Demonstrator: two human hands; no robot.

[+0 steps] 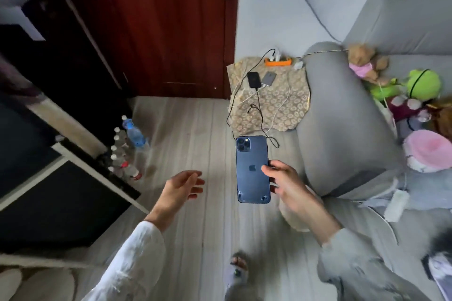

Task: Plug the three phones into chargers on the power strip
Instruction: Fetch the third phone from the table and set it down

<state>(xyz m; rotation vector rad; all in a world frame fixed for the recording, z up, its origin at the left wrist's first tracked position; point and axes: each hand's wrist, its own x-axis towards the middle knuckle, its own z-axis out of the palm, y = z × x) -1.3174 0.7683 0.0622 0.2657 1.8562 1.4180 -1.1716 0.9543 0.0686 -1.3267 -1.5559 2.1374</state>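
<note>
A blue phone (pixel 253 170) is held back-side up in the right hand (pixel 285 183), gripped along its right edge with the thumb laid across its back, and is carried above the wooden floor (pixel 190 129), well apart from the charging spot. The left hand (pixel 182 187) is kept loose and holds nothing, its fingers relaxed and slightly curled. Ahead, beside the sofa arm (pixel 335 115), a patterned cloth (pixel 276 105) is spread, and on it a black phone (pixel 253 79) and a grey phone (pixel 269 78) are laid side by side, just touching or nearly so. Cables appear to be run into the lower ends of both, though the joints are too small to be confirmed. An orange power strip (pixel 278 62) is set at the far edge of the cloth, with white chargers plugged in. A loose black cable (pixel 259 117) is trailed off the cloth toward the floor. By this showing, 2 of the 3 phones are judged likely connected, and 1 is left to be brought over and plugged in
</note>
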